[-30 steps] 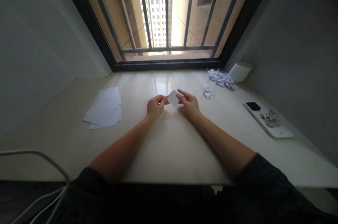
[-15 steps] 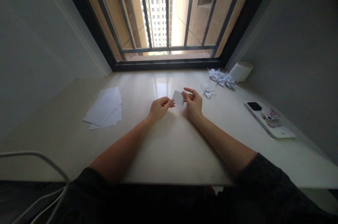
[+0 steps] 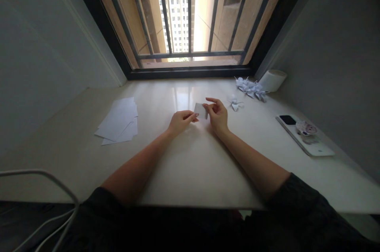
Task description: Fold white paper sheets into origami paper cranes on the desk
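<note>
A small, squarish piece of folded paper (image 3: 201, 110) is held up just above the white sill, between my two hands. My left hand (image 3: 181, 122) pinches its lower left edge between thumb and fingers. On the other side, my right hand (image 3: 218, 116) grips the right edge with thumb and fingertips, one finger stretched out above it. Just right of my right hand lies a single folded paper figure (image 3: 234, 104) with pointed parts. The folds on the held paper are too small to make out.
Loose white paper sheets (image 3: 118, 119) lie overlapping on the left. At the back right are a heap of folded paper figures (image 3: 251, 88) and a white roll (image 3: 273, 80). A phone (image 3: 316, 147) with a round grip lies at right. A cable (image 3: 44, 173) loops at lower left.
The paper has turned slightly between my fingers and its face now looks more square-on. My left hand has shifted a little to the right; the right hand stays about where it was.
</note>
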Available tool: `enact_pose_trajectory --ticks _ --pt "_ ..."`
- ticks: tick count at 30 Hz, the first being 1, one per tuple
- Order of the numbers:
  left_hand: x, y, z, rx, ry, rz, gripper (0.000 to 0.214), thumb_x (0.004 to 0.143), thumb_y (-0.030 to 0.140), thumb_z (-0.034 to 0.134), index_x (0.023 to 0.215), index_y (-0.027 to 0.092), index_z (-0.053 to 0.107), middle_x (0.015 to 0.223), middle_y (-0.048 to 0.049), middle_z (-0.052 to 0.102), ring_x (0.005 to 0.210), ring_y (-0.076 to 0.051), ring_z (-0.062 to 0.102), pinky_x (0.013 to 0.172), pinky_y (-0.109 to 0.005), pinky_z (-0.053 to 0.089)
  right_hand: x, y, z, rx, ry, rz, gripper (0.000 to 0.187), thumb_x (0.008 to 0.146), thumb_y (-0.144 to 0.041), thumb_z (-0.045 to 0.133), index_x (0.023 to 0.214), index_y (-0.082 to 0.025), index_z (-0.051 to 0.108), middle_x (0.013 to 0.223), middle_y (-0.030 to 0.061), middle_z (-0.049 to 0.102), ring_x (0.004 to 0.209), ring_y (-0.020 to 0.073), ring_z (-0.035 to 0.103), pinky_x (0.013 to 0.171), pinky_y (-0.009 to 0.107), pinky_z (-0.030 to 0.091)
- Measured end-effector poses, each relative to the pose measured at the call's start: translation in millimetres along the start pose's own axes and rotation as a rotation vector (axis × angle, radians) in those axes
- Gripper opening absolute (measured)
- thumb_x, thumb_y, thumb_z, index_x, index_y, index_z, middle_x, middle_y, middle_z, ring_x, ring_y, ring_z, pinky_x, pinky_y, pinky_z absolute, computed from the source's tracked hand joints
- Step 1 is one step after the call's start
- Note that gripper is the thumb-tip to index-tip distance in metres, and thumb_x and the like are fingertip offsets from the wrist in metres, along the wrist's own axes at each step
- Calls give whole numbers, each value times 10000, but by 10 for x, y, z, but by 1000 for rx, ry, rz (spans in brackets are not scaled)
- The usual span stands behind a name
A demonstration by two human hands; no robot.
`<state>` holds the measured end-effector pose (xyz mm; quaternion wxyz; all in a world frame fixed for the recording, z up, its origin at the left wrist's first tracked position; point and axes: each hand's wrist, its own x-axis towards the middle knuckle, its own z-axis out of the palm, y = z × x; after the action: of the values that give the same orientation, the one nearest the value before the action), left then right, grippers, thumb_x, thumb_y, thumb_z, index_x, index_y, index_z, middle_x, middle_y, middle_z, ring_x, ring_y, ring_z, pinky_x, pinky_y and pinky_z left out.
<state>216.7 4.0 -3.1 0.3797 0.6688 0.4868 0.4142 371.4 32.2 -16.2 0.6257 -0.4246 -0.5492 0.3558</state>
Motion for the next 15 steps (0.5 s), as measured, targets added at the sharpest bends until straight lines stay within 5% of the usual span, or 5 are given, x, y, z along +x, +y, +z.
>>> enact_pose_trajectory --ticks 8,15 --pt "20 -2 -16 -52 88 -50 380 756 496 575 700 141 698 710 -64 711 653 -153 630 629 -246 451 -9 -24 29 48 -94 121 453 694 -491 645 1037 -200 589 570 -56 506 548 110 477 550 241 390" --pt "44 -27 -34 -166 180 -91 396 748 516 568 712 143 696 699 -68 709 654 -161 640 608 -262 461 -59 -48 22 -125 -293 175 396 600 -554 689 683 -173 616 643 -8 584 499 94 455 456 223 330"
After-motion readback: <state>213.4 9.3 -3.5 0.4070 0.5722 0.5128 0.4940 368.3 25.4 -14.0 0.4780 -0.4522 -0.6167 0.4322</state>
